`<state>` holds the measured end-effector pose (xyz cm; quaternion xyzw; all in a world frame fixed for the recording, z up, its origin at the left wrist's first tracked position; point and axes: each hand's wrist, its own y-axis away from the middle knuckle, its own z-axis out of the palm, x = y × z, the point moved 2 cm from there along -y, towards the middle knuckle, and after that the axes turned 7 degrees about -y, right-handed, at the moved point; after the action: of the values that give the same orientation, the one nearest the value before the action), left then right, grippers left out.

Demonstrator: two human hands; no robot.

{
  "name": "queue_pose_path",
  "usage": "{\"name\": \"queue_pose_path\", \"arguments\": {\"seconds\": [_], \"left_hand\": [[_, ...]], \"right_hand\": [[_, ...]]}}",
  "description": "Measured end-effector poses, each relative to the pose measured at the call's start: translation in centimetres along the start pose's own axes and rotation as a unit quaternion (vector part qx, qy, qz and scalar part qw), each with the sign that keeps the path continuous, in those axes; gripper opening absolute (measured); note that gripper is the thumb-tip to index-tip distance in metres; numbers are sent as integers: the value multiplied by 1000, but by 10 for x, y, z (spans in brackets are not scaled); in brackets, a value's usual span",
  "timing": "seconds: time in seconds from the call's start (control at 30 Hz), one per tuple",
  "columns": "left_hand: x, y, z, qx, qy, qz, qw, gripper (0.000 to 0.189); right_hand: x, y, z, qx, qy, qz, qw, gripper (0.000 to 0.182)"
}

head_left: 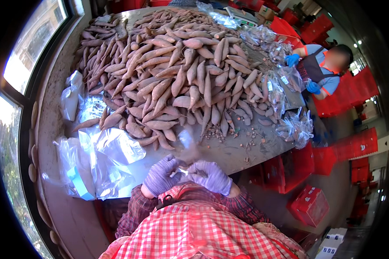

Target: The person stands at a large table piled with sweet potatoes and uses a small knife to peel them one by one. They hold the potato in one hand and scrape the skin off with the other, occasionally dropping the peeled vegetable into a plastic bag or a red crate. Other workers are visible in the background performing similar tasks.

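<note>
My left hand point(163, 174), in a purple knitted glove, pinches the gathered neck of a clear plastic bag point(188, 147) near the table's front edge. My right hand point(211, 177), gloved alike, meets it at the same white twisted part, fingers closed. The bag's body reaches away from me, blurred, with something brownish inside that I cannot make out. Beyond my hands a large heap of sweet potatoes point(181, 77) covers much of the metal table point(227, 155). Flat clear plastic bags point(110, 145) lie left of my left hand.
A light blue box point(81, 184) lies at the front left, a white plastic container point(72, 95) behind it. Filled bags point(295, 129) line the right side, near a co-worker point(324, 68) in blue gloves. A scale point(241, 16) stands at the back. Red crates point(309, 205) are on the floor at right.
</note>
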<state>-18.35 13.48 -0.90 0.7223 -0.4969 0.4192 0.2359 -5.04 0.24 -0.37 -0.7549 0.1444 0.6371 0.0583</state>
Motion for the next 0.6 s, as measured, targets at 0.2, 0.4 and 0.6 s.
{"name": "queue_pose_path", "arguments": {"seconds": [0.2, 0.4, 0.6], "left_hand": [[-10, 2, -15, 173, 7, -40, 984, 21], [-7, 8, -19, 219, 52, -19, 974, 29], [-19, 24, -20, 139, 111, -119, 977, 33]], "right_hand": [[99, -39, -34, 168, -51, 45, 983, 11], [205, -59, -92, 299, 130, 114, 939, 21], [204, -77, -83, 230, 86, 137, 960, 17]]}}
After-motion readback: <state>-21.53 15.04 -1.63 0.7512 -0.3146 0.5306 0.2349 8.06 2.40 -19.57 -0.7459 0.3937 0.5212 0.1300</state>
